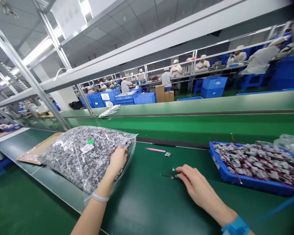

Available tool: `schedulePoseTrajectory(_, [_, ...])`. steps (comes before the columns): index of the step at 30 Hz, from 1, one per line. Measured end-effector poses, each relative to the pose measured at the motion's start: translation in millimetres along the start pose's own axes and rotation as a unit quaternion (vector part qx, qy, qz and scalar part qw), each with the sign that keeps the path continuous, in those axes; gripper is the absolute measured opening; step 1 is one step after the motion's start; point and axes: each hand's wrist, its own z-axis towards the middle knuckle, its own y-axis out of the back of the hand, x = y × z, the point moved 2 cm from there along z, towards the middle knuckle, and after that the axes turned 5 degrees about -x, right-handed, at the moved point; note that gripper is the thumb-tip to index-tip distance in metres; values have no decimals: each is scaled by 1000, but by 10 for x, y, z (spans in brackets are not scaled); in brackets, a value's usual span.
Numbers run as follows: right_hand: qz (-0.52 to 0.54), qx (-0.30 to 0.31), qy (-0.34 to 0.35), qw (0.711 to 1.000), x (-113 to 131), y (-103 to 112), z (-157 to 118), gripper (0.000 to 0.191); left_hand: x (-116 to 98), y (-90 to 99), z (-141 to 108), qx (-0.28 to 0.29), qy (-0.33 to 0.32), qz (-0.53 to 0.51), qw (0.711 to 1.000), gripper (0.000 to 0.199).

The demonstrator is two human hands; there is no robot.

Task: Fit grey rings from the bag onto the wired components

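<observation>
You face a green conveyor belt (147, 199) with both bare hands over it. Your left hand (117, 160) lies on a clear plastic bag (74, 156) packed with small grey rings, which rests flat on the belt. The fingers curl over the plastic, cupped and touching it, but this view doesn't show whether they grip it or only rest there. A white band (100, 197) circles that wrist.

Your right hand (196, 184) is on the belt to the right of the bag, with its fingers (182, 171) close together and reaching left. Their tips touch a small green part (173, 174) with a dark wire trailing left. You can't tell whether the part is pinched or only touched. A blue cuff (236, 227) shows at that wrist.

Just beyond that part, on the belt, lie a pink-handled tool (155, 150) and a few grey rings (167, 154). Farther right on the belt sits a blue tray (217, 160) heaped with grey rings trailing red wires. Left of the bag, a cardboard sheet (36, 148) lies on the belt.

Across the belt, co-workers (261, 58) in white caps and coats sit among blue crates (144, 98) and cardboard boxes (164, 93).
</observation>
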Motion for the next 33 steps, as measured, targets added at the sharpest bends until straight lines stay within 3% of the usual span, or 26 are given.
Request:
schedulePoseTrajectory(5, [9, -8, 5, 1000, 103, 31, -12, 22, 96, -55, -45, 45, -13, 112, 993, 27])
schedulePoseTrajectory(10, [68, -13, -46, 997, 70, 68, -7, 22, 50, -44, 2, 49, -24, 120, 991, 30])
schedulePoseTrajectory(16, [197, -24, -114, 973, 83, 146, 46, 29, 14, 93, 18, 30, -61, -6, 998, 32])
schedulePoseTrajectory(20, [260, -29, -133, 956, 136, 149, 72, 31, -279, 31, -89, 47, -69, -135, 987, 29])
schedulePoseTrajectory(22, [288, -21, -143, 946, 140, 135, 76, 31, -559, -63, -179, 81, -65, -239, 965, 31])
schedulePoseTrajectory(25, [299, -22, -149, 942, 112, 133, 76, 30, -1029, -238, -313, 158, -5, -500, 851, 36])
schedulePoseTrajectory(28, [287, -34, -147, 946, 75, 156, 73, 30, -1366, -413, -406, 220, 48, -610, 759, 35])
schedulePoseTrajectory(30, [291, -34, -155, 944, 64, 164, 69, 30, -1454, -509, -440, 235, 67, -644, 725, 34])
schedulePoseTrajectory(33, [317, -14, -174, 932, 80, 140, 62, 31, -1437, -603, -474, 244, 72, -653, 713, 34])
